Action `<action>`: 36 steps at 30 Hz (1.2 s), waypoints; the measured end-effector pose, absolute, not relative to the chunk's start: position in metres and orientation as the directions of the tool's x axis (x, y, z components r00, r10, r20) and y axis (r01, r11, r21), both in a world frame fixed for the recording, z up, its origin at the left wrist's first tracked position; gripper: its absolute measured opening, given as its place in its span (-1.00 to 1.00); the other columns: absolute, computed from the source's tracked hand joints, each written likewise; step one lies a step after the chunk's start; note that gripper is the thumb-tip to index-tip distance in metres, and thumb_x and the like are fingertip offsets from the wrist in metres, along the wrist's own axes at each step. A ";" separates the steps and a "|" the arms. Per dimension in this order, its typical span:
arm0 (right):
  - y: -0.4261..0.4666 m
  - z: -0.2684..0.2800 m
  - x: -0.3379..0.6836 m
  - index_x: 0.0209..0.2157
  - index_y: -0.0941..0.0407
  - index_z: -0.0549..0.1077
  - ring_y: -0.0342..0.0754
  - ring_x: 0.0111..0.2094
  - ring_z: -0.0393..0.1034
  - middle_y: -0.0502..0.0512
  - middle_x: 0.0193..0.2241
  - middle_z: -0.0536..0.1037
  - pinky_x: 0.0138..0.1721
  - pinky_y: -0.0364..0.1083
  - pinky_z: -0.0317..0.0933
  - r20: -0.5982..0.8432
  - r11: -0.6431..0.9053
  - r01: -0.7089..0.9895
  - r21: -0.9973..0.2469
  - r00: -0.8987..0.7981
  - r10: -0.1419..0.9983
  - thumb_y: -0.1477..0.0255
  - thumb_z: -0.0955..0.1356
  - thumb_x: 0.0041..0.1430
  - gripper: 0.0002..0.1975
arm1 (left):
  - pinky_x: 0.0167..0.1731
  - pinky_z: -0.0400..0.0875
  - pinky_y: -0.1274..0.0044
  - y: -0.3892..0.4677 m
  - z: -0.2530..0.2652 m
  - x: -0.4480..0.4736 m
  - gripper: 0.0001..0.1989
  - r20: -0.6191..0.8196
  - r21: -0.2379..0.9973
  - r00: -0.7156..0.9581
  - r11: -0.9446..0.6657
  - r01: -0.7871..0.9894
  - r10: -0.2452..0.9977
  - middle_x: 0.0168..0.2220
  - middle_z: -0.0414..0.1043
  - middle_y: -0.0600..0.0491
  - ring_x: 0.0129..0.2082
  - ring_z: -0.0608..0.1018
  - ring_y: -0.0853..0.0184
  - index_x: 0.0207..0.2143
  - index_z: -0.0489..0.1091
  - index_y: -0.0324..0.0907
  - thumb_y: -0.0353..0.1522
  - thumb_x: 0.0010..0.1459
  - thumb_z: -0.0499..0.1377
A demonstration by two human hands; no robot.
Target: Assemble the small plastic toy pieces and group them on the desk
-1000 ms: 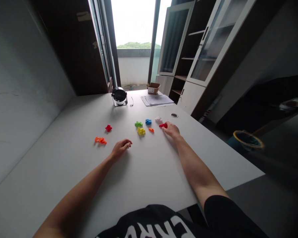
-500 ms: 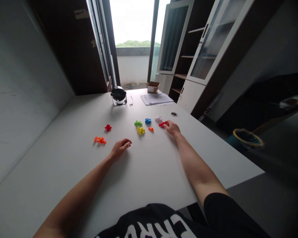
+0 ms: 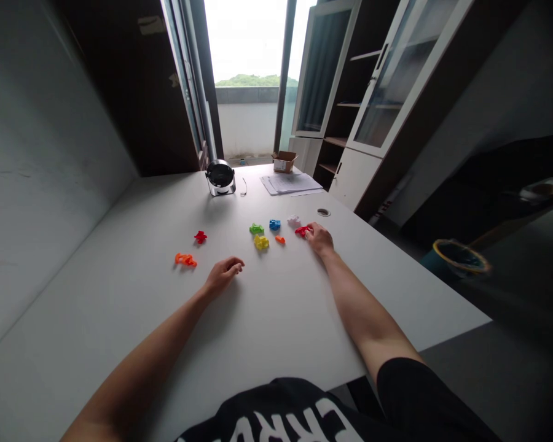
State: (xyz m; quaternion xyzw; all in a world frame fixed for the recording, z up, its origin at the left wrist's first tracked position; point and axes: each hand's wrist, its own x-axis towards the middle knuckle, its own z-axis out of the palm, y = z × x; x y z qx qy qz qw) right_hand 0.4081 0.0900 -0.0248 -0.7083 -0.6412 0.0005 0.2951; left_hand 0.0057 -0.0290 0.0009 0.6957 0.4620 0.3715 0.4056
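We look across a white table [image 3: 276, 325] toward a bright window [image 3: 246, 46], with small plastic toys spread over its middle. The red toy [image 3: 301, 231] at the right side of the group is the one in play: it lies on the table at the left fingertips of the right hand [image 3: 320, 238], its longer axis running roughly left to right. From the left hand [image 3: 222, 273] it is well apart, to the far right, so the right hand is clearly the nearer. The white toy [image 3: 294, 220] lies just beyond it, the small orange piece [image 3: 280, 239] to its left and slightly nearer.

The right hand's fingers are bent in close and cover the red toy's right end; we cannot tell whether they pinch it or merely touch it. The left hand rests loosely curled with nothing visible in it, though its palm is hidden from us. The toys' finer shapes are too small to make out.
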 end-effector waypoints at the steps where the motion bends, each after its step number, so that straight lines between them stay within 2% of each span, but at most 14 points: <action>1: 0.090 -0.025 0.408 -0.09 0.07 0.49 0.03 -0.17 0.45 0.15 -0.15 0.58 -0.15 -0.08 0.24 0.377 -0.007 0.911 -0.413 0.177 0.909 0.39 0.34 0.25 -0.79 | -0.27 0.40 0.53 -0.029 0.001 0.006 -0.76 0.143 0.907 0.298 -0.245 0.342 0.944 -0.36 0.53 0.03 -0.34 0.54 0.31 -0.22 0.53 -0.16 -0.25 0.22 0.12; 9: 0.092 -0.026 0.408 -0.15 0.07 0.51 0.00 -0.18 0.45 0.13 -0.16 0.60 -0.17 -0.11 0.21 0.393 -0.022 0.921 -0.389 0.187 0.900 0.47 0.29 0.26 -0.82 | -0.27 0.41 0.53 -0.029 0.000 0.006 -0.76 0.152 0.909 0.297 -0.251 0.333 0.943 -0.36 0.54 0.03 -0.35 0.54 0.31 -0.22 0.53 -0.17 -0.25 0.21 0.12; 16: 0.091 -0.025 0.406 -0.15 0.06 0.50 0.02 -0.23 0.45 0.15 -0.19 0.60 -0.24 -0.09 0.22 0.387 -0.038 0.913 -0.406 0.209 0.898 0.30 0.34 0.26 -0.81 | -0.27 0.40 0.53 -0.028 -0.002 0.006 -0.76 0.153 0.911 0.302 -0.253 0.325 0.941 -0.36 0.53 0.03 -0.34 0.53 0.32 -0.22 0.52 -0.16 -0.26 0.22 0.12; 22: 0.091 -0.025 0.405 -0.15 0.07 0.49 0.02 -0.20 0.45 0.17 -0.16 0.59 -0.18 -0.08 0.24 0.398 -0.030 0.914 -0.404 0.205 0.894 0.38 0.34 0.26 -0.84 | -0.27 0.40 0.52 -0.028 -0.002 0.006 -0.76 0.153 0.918 0.303 -0.249 0.309 0.941 -0.36 0.53 0.03 -0.34 0.53 0.31 -0.23 0.52 -0.17 -0.26 0.21 0.11; 27: 0.092 -0.024 0.405 -0.08 0.10 0.49 0.06 -0.15 0.42 0.20 -0.14 0.57 -0.12 -0.05 0.25 0.457 0.015 0.913 -0.408 0.190 0.869 0.41 0.31 0.26 -0.78 | -0.28 0.39 0.52 -0.029 0.001 0.006 -0.77 0.154 0.917 0.304 -0.251 0.311 0.940 -0.37 0.52 0.03 -0.35 0.52 0.31 -0.24 0.52 -0.17 -0.26 0.20 0.12; 32: 0.084 -0.017 0.394 -0.18 0.13 0.52 0.14 -0.08 0.33 0.25 -0.17 0.52 -0.04 0.02 0.21 0.540 0.030 0.940 -0.340 0.169 0.824 0.39 0.29 0.26 -0.80 | -0.27 0.39 0.52 -0.029 0.002 0.006 -0.76 0.149 0.916 0.302 -0.247 0.316 0.941 -0.37 0.52 0.03 -0.34 0.52 0.31 -0.23 0.52 -0.16 -0.25 0.20 0.11; 36: 0.076 -0.011 0.378 -0.22 0.11 0.51 0.13 -0.12 0.31 0.24 -0.19 0.51 -0.06 0.01 0.19 0.469 0.013 0.955 -0.297 0.134 0.873 0.28 0.33 0.25 -0.79 | -0.27 0.39 0.53 -0.029 0.003 0.006 -0.77 0.147 0.916 0.304 -0.245 0.317 0.941 -0.37 0.52 0.04 -0.34 0.52 0.31 -0.23 0.52 -0.16 -0.26 0.21 0.12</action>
